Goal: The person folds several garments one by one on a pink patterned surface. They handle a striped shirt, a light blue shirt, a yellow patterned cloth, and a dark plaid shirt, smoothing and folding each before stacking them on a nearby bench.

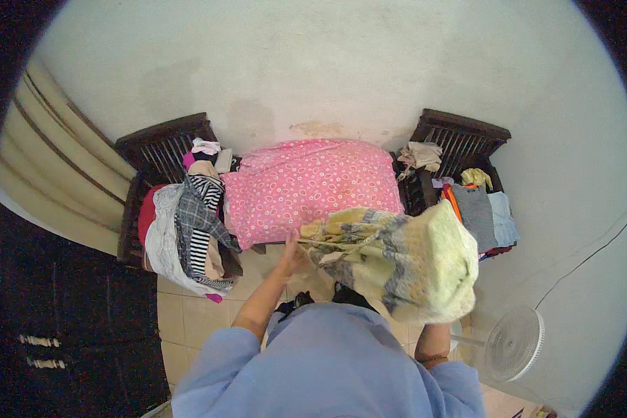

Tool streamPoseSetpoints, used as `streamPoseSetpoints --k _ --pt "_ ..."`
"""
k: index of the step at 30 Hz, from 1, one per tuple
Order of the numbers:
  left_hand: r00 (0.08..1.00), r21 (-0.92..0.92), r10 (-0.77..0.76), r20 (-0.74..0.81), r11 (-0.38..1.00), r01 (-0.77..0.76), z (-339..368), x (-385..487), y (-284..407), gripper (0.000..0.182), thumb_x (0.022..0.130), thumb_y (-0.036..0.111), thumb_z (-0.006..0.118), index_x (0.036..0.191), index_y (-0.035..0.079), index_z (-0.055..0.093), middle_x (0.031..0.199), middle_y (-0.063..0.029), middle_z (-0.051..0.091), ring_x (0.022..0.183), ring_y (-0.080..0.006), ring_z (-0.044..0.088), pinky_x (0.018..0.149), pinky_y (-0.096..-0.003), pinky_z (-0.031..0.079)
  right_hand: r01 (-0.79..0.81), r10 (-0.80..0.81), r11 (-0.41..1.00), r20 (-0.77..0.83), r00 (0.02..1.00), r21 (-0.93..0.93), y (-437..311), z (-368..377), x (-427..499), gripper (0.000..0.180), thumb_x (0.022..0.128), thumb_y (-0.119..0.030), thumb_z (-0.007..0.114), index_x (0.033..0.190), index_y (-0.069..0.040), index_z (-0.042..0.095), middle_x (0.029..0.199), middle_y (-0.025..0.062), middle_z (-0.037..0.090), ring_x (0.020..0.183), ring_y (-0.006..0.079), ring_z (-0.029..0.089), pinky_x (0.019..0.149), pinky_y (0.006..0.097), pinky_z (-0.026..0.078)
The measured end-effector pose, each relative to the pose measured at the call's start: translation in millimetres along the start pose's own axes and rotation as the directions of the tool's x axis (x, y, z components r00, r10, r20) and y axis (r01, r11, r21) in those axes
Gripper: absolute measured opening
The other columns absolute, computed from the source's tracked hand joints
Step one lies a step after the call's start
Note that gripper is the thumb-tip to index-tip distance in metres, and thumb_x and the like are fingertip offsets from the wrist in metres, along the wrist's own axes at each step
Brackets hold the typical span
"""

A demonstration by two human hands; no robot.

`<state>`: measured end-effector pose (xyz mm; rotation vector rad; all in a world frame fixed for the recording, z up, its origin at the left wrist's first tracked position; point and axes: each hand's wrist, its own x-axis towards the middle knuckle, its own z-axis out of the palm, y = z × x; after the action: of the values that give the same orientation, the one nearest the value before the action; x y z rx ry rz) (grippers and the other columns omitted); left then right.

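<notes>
A pale yellow and grey patterned garment [397, 256] hangs in the air before me, bunched at its left end and spread out at its right. My left hand [291, 253], slightly blurred, grips the garment's left end near some thin cords. The right forearm goes up beneath the cloth's plain yellow part, which hides my right hand; its grip cannot be made out. Behind the garment, a pink floral cloth [313, 183] covers a broad surface between two dark wooden slatted seats.
Loose clothes, among them a grey checked garment [196, 219], heap on the left wooden seat [130, 219]. Folded clothes [478, 217] are stacked on the right seat, with a beige cloth bundle [422, 155] nearby. A white fan [514, 344] stands at right; a curtain [68, 167] hangs left.
</notes>
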<state>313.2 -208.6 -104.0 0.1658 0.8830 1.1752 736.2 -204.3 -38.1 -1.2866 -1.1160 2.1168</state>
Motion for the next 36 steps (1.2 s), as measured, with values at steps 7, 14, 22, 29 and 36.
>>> streamPoseSetpoints --k 7,14,22,29,36 --pt "0.933 0.466 -0.207 0.294 0.883 0.049 40 23 -45 0.066 0.077 0.052 0.051 0.127 0.012 0.034 0.128 -0.0070 0.035 0.113 -0.0227 0.038 0.092 -0.0412 0.031 -0.053 0.059 0.961 -0.014 0.998 0.271 47 -14 -4 0.033 0.083 -0.016 0.044 0.112 0.000 0.048 0.107 0.0144 0.055 0.098 0.0242 0.054 0.085 0.0364 0.041" --pt "0.930 0.617 -0.238 0.279 0.787 0.016 9 16 -7 0.066 0.078 0.052 0.051 0.126 0.010 0.036 0.126 -0.0055 0.039 0.112 -0.0175 0.040 0.093 -0.0343 0.032 0.123 -0.065 0.913 -0.158 0.985 0.388 -21 -93 -17 0.034 0.083 -0.017 0.044 0.112 0.000 0.048 0.108 0.0143 0.055 0.098 0.0243 0.054 0.085 0.0367 0.041" --pt "0.889 0.979 -0.413 0.197 0.131 -0.156 39 -63 113 0.049 0.077 0.036 0.060 0.113 0.004 0.051 0.105 -0.0049 0.056 0.098 -0.0131 0.048 0.086 -0.0273 0.037 0.138 -0.103 0.890 -0.103 0.989 0.435 -53 -91 27 0.034 0.084 -0.017 0.044 0.113 0.000 0.048 0.108 0.0143 0.055 0.098 0.0243 0.054 0.086 0.0370 0.041" --pt "0.832 0.981 0.551 -0.063 -0.121 0.154 -44 -65 149 0.028 0.075 0.020 0.056 0.098 0.003 0.059 0.093 -0.0170 0.060 0.084 -0.0264 0.058 0.075 -0.0324 0.045 0.130 -0.110 0.837 -0.070 0.991 0.532 -53 -128 -7 0.035 0.084 -0.018 0.044 0.114 0.000 0.047 0.109 0.0142 0.055 0.099 0.0244 0.054 0.086 0.0373 0.041" --pt "0.987 0.145 0.135 -0.087 0.982 -0.122 -98 -67 161 0.028 0.076 0.007 0.042 0.100 -0.004 0.051 0.098 -0.0151 0.057 0.085 -0.0243 0.058 0.078 -0.0365 0.047 0.426 -0.334 0.900 -0.478 0.812 0.095 -35 -181 -30 0.038 0.087 -0.031 0.038 0.106 0.000 0.051 0.105 0.0117 0.056 0.097 0.0240 0.054 0.087 0.0365 0.043"
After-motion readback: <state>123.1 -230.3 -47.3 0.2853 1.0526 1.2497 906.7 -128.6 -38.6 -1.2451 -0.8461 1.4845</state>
